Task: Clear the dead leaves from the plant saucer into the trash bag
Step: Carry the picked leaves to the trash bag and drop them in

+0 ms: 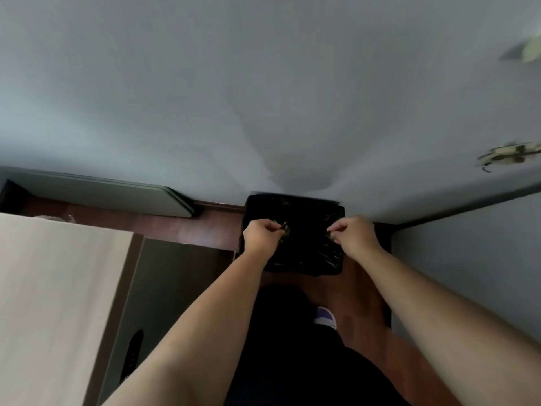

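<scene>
A black trash bag (295,212) lines a bin on the floor against the wall. Both my hands hover over its mouth. My left hand (262,235) is closed, pinching small dark-green dead leaves (284,228) at its fingertips. My right hand (354,234) is closed too, with a tiny bit of leaf (330,234) pinched between thumb and fingers. The plant saucer is out of view.
A pale wooden tabletop (58,288) fills the lower left, with a grey cabinet side (164,288) beside it. A grey board (111,194) leans at the wall's base. Plant leaves (515,155) poke in at the right edge. My shoe (325,316) stands on the reddish wooden floor.
</scene>
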Demonstrator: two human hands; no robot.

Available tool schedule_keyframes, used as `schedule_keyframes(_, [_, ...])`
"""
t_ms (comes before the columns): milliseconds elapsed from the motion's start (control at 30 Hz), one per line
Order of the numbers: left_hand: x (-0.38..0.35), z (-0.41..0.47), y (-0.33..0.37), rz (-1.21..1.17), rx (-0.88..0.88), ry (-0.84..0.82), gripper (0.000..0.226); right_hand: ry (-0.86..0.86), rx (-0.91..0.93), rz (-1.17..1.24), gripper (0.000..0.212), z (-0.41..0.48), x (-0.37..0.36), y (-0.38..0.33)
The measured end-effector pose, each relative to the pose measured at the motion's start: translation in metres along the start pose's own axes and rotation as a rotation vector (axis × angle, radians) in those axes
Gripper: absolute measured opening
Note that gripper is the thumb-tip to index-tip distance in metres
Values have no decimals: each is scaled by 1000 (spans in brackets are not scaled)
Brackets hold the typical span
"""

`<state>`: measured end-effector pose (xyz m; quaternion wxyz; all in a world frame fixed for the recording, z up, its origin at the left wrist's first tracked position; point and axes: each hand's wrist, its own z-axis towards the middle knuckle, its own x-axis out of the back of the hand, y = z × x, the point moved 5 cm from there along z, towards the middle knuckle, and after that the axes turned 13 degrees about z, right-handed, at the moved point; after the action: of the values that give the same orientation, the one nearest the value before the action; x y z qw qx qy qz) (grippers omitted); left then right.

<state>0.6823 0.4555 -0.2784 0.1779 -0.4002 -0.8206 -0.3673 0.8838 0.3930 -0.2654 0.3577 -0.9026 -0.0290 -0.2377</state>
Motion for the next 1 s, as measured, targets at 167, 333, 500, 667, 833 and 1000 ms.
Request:
schedule_keyframes(167, [-13,19,15,35,-1,-131,29,-76,-66,2,36,19,-13,10])
schedule_keyframes(333, [22,0,27,135,-41,-96,26,-69,-37,-53,32,-1,2,-10])
schedule_keyframes(500, [84,-44,49,168,-103,2,25,-69,115,-129,25,-32,17,-78])
schedule_keyframes(667, [166,-113,58,66,-145,217,22,-159,372,-139,20,-86,-4,-170])
schedule_keyframes(833, [246,-199,-11,-36,-53,478,21,-343,634,-246,19,-172,-78,-245])
schedule_keyframes(1000, [308,-304,-153,-132,189,716,21,-588,860,-372,19,-288,-181,-279])
